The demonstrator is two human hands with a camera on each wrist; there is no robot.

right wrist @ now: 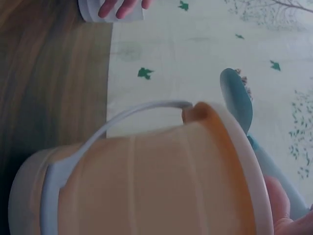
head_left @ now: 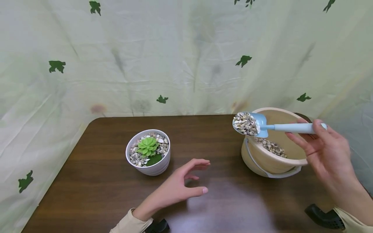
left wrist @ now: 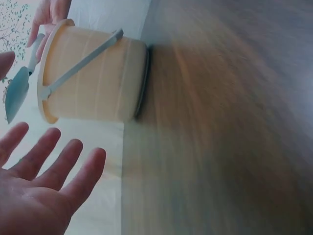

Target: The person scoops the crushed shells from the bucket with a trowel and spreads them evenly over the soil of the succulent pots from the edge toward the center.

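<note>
My right hand (head_left: 332,152) grips the pale handle of a light-blue hand trowel (head_left: 263,124). Small shell-like pebbles (head_left: 246,124) are heaped on the trowel's blade, which is held level over the left rim of a cream bucket (head_left: 253,158). More pebbles (head_left: 272,148) lie inside the bucket. Over the table my left hand (head_left: 177,187) hangs with fingers spread and nothing in it. Up and to the left of that hand stands a white pot (head_left: 157,170) with a green succulent (head_left: 148,146) set among similar pebbles.
The brown wooden table (head_left: 96,181) carries the pot on the left and the bucket on the right. A grey bail handle (head_left: 284,175) hangs down the bucket's front. Behind the table hangs a pale curtain (head_left: 180,58) with green leaf shapes.
</note>
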